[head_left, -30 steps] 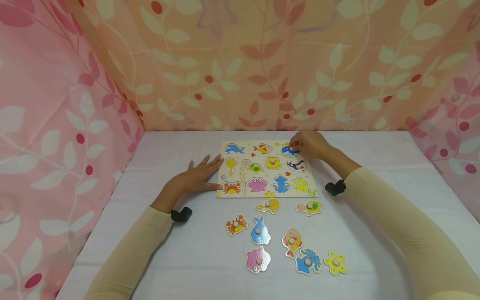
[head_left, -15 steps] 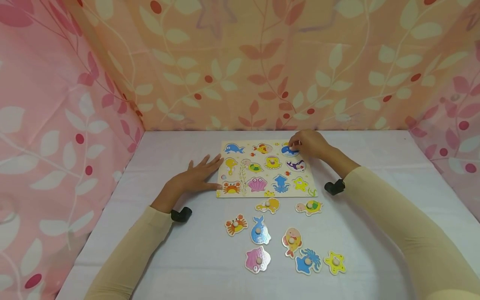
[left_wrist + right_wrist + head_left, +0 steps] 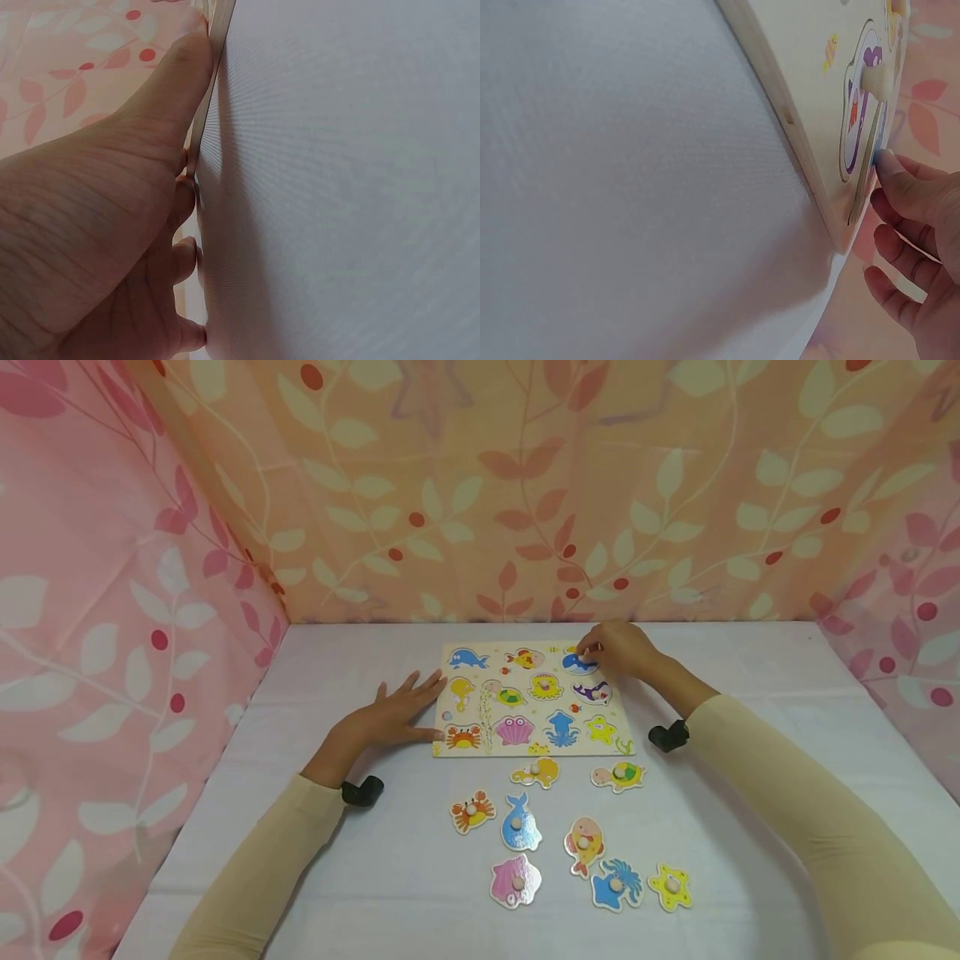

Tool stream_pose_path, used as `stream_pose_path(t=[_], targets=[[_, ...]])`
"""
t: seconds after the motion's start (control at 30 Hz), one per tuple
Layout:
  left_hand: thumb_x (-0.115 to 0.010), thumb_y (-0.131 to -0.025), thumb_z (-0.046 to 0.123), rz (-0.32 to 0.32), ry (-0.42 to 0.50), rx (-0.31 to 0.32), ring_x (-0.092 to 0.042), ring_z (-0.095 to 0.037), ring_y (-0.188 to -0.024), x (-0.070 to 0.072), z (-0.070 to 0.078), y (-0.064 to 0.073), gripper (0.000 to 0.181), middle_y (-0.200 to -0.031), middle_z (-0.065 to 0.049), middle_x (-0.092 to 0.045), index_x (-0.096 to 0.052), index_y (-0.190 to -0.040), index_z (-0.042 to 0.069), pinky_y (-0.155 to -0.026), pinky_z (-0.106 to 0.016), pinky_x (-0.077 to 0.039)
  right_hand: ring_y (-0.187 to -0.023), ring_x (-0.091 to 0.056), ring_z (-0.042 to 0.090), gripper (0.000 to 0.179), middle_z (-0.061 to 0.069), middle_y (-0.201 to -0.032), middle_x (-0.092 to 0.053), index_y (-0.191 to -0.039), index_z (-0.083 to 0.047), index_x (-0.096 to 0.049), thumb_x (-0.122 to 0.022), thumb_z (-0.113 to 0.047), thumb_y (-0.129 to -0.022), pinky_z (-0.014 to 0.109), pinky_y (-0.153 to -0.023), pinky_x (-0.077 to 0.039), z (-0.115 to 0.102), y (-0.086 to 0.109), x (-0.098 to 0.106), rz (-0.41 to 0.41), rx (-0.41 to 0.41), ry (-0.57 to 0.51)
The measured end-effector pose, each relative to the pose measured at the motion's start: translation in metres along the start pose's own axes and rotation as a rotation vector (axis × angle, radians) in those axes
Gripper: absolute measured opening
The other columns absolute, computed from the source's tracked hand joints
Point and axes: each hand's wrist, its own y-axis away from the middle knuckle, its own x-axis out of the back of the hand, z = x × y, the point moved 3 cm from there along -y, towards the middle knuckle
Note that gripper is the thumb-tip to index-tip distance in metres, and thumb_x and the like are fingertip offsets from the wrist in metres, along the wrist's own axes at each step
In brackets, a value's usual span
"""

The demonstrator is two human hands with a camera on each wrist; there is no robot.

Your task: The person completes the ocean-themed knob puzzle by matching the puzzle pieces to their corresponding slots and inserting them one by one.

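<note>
A wooden peg puzzle board [image 3: 480, 750] lies flat on the white cloth, printed with sea animals. My left hand [image 3: 392, 712] is spread, its fingertips and thumb right at the board's left edge; the left wrist view shows the thumb [image 3: 176, 79] along that edge. At the far right corner, my right hand [image 3: 621, 647] pinches a blue whale puzzle piece [image 3: 576, 663], mostly over its slot. Its knob is hidden by the fingers. Beside it, a purple whale piece [image 3: 855, 112] with a wooden knob sits in its slot, and a yellow octopus piece [image 3: 545, 687] lies in the middle.
Loose knobbed pieces lie in front of the board: seahorse [image 3: 536, 772], turtle [image 3: 628, 777], crab [image 3: 480, 815], blue whale [image 3: 519, 837], fish [image 3: 587, 828], pink shell [image 3: 510, 868], blue squid [image 3: 606, 893] and yellow starfish [image 3: 662, 883]. Patterned cloth walls [image 3: 480, 543] enclose the table.
</note>
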Motion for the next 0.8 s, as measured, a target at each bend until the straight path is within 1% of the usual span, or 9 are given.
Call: stream_pose_path(t=[0.13, 0.33, 0.5, 0.6, 0.8], targets=[[-0.066, -0.088, 0.065, 0.004, 0.015, 0.016, 0.009, -0.031, -0.156, 0.0005, 0.0013, 0.0012, 0.101, -0.170, 0.007, 0.000, -0.010, -0.164, 0.030, -0.116, -0.070, 0.008, -0.102, -0.062, 0.027, 0.020, 0.008, -0.106, -0.077, -0.111, -0.011, -0.081, -0.072, -0.006, -0.094, 0.042, -0.092, -0.053, -0.0004, 0.0001, -0.0004, 0.003, -0.002, -0.007], [-0.065, -0.088, 0.066, 0.008, 0.015, 0.016, 0.008, -0.032, -0.156, 0.0000, 0.0026, 0.0012, 0.101, -0.170, 0.006, -0.001, -0.010, -0.164, 0.029, -0.115, -0.070, 0.008, -0.105, -0.063, 0.028, 0.019, 0.008, -0.107, -0.077, -0.109, -0.012, -0.081, -0.072, -0.006, -0.093, 0.044, -0.094, -0.052, 0.0000, 0.0025, -0.0006, 0.007, -0.012, -0.021], [-0.065, -0.089, 0.065, 0.005, 0.010, 0.009, 0.008, -0.032, -0.156, -0.0002, 0.0038, 0.0011, 0.100, -0.170, 0.006, 0.000, -0.010, -0.164, 0.029, -0.116, -0.070, 0.007, -0.100, -0.062, 0.026, 0.018, 0.006, -0.102, -0.076, -0.107, -0.014, -0.082, -0.073, -0.006, -0.093, 0.043, -0.093, -0.052, 0.0022, 0.0028, -0.0006, 0.004, -0.015, -0.013], [-0.065, -0.090, 0.065, 0.004, 0.008, 0.008, 0.008, -0.032, -0.156, 0.0004, 0.0045, 0.0017, 0.100, -0.170, 0.006, 0.000, -0.009, -0.164, 0.028, -0.116, -0.070, 0.007, -0.100, -0.062, 0.027, 0.018, 0.006, -0.103, -0.077, -0.107, -0.014, -0.082, -0.073, -0.007, -0.093, 0.043, -0.092, -0.052, 0.0034, 0.0029, -0.0003, 0.006, -0.018, -0.012], [-0.066, -0.089, 0.064, 0.007, 0.009, 0.008, 0.007, -0.034, -0.156, 0.0017, 0.0043, 0.0028, 0.101, -0.171, 0.004, 0.000, -0.010, -0.165, 0.026, -0.115, -0.072, 0.007, -0.093, -0.061, 0.027, 0.020, 0.007, -0.100, -0.075, -0.112, -0.010, -0.080, -0.074, -0.014, -0.093, 0.042, -0.087, -0.053, 0.0062, 0.0065, 0.0021, -0.001, -0.014, -0.014]])
